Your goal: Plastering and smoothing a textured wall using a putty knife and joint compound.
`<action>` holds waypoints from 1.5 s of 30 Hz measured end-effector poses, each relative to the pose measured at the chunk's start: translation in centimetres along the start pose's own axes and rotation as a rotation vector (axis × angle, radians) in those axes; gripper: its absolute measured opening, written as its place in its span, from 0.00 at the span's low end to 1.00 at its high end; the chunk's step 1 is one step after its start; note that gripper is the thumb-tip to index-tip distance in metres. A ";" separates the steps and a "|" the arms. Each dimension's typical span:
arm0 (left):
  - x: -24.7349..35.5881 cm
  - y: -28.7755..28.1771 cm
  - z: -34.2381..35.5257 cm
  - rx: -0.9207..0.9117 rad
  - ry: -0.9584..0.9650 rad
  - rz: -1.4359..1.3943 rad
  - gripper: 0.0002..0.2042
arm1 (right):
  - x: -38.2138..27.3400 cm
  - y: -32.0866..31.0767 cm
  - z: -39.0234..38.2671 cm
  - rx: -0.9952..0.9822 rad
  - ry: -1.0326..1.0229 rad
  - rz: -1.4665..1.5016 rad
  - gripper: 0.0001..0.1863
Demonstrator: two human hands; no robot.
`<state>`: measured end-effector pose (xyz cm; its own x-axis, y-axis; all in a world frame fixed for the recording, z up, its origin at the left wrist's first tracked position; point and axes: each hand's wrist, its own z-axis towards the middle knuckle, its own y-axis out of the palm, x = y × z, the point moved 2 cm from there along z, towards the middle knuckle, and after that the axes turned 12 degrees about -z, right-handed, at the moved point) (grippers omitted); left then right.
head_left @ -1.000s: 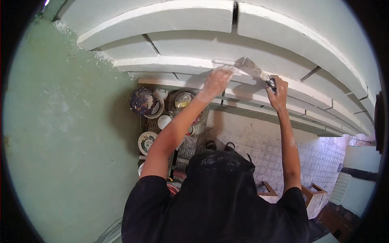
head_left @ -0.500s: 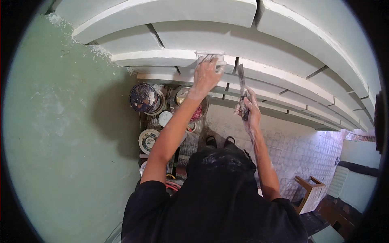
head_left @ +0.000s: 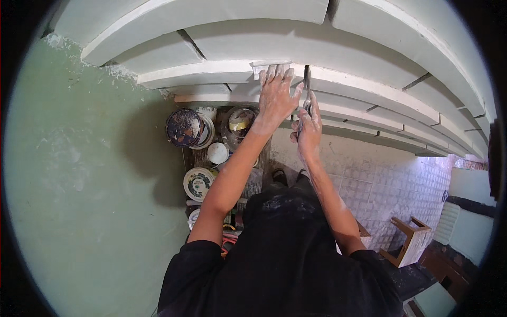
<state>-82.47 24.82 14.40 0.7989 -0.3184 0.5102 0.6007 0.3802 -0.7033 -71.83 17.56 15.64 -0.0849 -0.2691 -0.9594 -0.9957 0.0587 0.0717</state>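
A flat, pale rectangular piece [head_left: 257,68] with a straight upper edge lies against the front of a white ledge [head_left: 200,70]. The fingers of my left hand [head_left: 277,100] stretch over it and hold it there; its exact kind does not show. Just to the right, my right hand [head_left: 310,132] grips a putty knife [head_left: 307,84] by the handle. Its narrow dark blade points up beside a dark vertical gap in the ledge. White dust coats both hands.
Below left, a dark-lidded bucket [head_left: 183,128], a small white tub [head_left: 217,153], a round-lidded container [head_left: 199,184] and a bowl-like container [head_left: 241,120] stand on boards. A green wall [head_left: 79,174] rises at left. A wooden stool [head_left: 409,242] is on the tiled floor [head_left: 369,179].
My right hand has moved left with the putty knife, bringing its blade nearer my left hand. The left hand's fingers now lie flatter over the pale piece. The view has shifted slightly.
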 end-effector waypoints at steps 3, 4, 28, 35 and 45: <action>-0.3 -0.3 0.1 -0.030 -0.002 -0.033 0.23 | 0.1 0.9 0.5 0.003 -0.002 0.049 0.30; -0.2 -0.4 0.1 -0.033 -0.004 -0.033 0.23 | -0.2 1.2 0.9 0.028 -0.012 0.081 0.30; -0.7 -1.0 0.3 -0.161 -0.096 -0.083 0.26 | 2.8 0.2 3.1 0.109 -0.127 -0.131 0.27; -0.8 -0.7 0.1 -0.130 -0.041 -0.033 0.28 | 3.3 -1.7 1.9 -0.032 -0.142 -0.281 0.28; -0.5 -1.0 0.5 -0.202 -0.123 -0.031 0.30 | 2.0 -2.8 4.6 -0.065 -0.296 -0.386 0.27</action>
<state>-83.46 25.04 15.03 0.7855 -0.2141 0.5806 0.6163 0.1866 -0.7651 -69.06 21.29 12.31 0.2954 0.0263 -0.9550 -0.9535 -0.0539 -0.2965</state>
